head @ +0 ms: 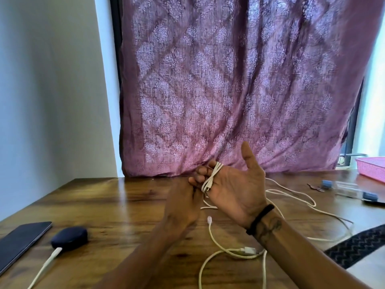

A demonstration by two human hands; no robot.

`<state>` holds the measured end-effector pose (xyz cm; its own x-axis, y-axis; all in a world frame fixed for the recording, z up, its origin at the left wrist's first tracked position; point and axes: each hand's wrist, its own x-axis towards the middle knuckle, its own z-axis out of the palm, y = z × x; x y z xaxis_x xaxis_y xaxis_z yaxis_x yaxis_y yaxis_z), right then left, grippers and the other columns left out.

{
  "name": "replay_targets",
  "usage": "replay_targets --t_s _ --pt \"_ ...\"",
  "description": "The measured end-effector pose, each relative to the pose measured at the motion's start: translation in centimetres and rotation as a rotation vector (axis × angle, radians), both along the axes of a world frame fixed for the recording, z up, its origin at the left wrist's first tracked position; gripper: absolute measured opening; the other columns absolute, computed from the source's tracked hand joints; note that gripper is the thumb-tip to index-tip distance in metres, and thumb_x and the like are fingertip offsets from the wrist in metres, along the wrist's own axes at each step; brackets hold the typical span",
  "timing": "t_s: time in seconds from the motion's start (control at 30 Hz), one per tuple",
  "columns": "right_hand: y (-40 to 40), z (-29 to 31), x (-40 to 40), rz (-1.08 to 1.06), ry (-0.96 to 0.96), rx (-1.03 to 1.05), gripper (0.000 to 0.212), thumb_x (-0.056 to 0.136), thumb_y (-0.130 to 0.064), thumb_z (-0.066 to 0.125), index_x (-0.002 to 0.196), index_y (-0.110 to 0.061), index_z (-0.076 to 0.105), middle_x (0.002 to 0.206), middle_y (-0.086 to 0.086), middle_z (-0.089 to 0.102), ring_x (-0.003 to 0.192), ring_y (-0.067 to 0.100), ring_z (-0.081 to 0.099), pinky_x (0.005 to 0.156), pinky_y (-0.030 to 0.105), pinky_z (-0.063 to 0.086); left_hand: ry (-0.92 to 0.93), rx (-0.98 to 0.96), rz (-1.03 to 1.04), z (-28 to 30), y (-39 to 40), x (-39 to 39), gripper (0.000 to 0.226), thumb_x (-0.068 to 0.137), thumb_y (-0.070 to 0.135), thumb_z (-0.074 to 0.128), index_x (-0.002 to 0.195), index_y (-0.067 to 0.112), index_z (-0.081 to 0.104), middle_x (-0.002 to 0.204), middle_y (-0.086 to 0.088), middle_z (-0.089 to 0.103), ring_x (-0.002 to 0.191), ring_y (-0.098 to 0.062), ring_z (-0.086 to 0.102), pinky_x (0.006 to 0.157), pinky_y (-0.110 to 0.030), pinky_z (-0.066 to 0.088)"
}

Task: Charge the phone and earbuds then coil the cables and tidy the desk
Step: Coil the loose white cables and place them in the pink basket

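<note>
My right hand (pixel 235 188) is raised over the wooden desk (pixel 116 205), palm toward me and thumb up. A white cable (pixel 212 176) is wound in several turns round its curled fingers. My left hand (pixel 185 203) sits just left of it, fingertips pinching the cable by the coil. The rest of this cable (pixel 302 198) trails loose across the desk to the right. A second white cable (pixel 210 234) lies below my hands, its plug (pixel 249 250) near my right wrist. A dark phone (pixel 20 240) and a dark blue earbuds case (pixel 69 237) lie at the left, a white connector (pixel 55 252) touching the case.
A pink tray (pixel 373 167) stands at the far right edge. Clear tubes with blue caps (pixel 350 189) lie in front of it. A black patterned cloth (pixel 358 245) lies at the desk's right front. A purple curtain (pixel 229 90) hangs behind the desk.
</note>
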<state>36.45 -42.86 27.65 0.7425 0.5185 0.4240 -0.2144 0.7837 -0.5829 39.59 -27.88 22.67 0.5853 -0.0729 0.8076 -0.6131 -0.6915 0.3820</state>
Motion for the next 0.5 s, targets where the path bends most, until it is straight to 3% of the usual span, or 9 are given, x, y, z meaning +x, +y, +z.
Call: replay_targets --t_s 0.1,0.23,0.37,0.43,0.5 --pt "-0.1 0.3 0.6 -0.105 -0.001 0.032 0.079 0.079 -0.083 0.057 0.108 -0.01 0.048 0.105 0.024 0.06 0.102 0.039 0.06 0.123 0.053 0.029 -0.028 0.026 0.016 0.1 -0.8 -0.3 0.032 0.094 0.024 0.048 0.062 0.023 0.05 0.064 -0.012 0.068 0.056 -0.029 0.062 0.052 -0.031 0.027" --pt "-0.1 0.2 0.8 -0.299 -0.037 0.038 0.096 0.074 -0.088 0.055 0.128 -0.01 0.039 0.124 0.027 0.057 0.132 0.048 0.055 0.121 0.056 0.035 -0.058 0.129 -0.006 0.6 -1.0 -1.1 0.034 0.101 0.037 0.046 0.078 0.02 0.064 0.071 0.0 0.07 0.061 -0.015 0.062 0.055 -0.034 0.042" --pt "-0.3 0.7 0.9 -0.532 -0.141 -0.03 0.116 0.052 -0.091 0.071 0.126 -0.005 0.046 0.121 0.025 0.061 0.121 0.041 0.059 0.119 0.055 0.037 -0.138 0.264 0.028 1.8 -1.5 -3.0 0.02 0.094 0.043 0.056 0.089 0.026 0.064 0.062 0.007 0.061 0.071 -0.008 0.062 0.051 -0.012 0.023" --pt "-0.4 1.1 0.7 -0.662 -0.178 -0.134 0.129 0.044 -0.094 0.071 0.131 -0.001 0.05 0.124 0.024 0.065 0.121 0.039 0.061 0.114 0.051 0.043 -0.196 0.311 0.053 2.2 -1.5 -3.3 0.021 0.095 0.044 0.055 0.094 0.027 0.066 0.061 0.012 0.055 0.07 -0.008 0.061 0.053 -0.018 0.022" --pt "-0.3 0.8 1.0 -0.738 -0.224 -0.252 0.129 0.045 -0.098 0.066 0.135 -0.007 0.053 0.131 0.02 0.065 0.126 0.034 0.06 0.105 0.045 0.05 -0.244 0.352 0.096 2.4 -1.4 -3.3 0.025 0.098 0.046 0.052 0.102 0.028 0.069 0.068 0.008 0.064 0.069 -0.01 0.062 0.056 -0.025 0.027"
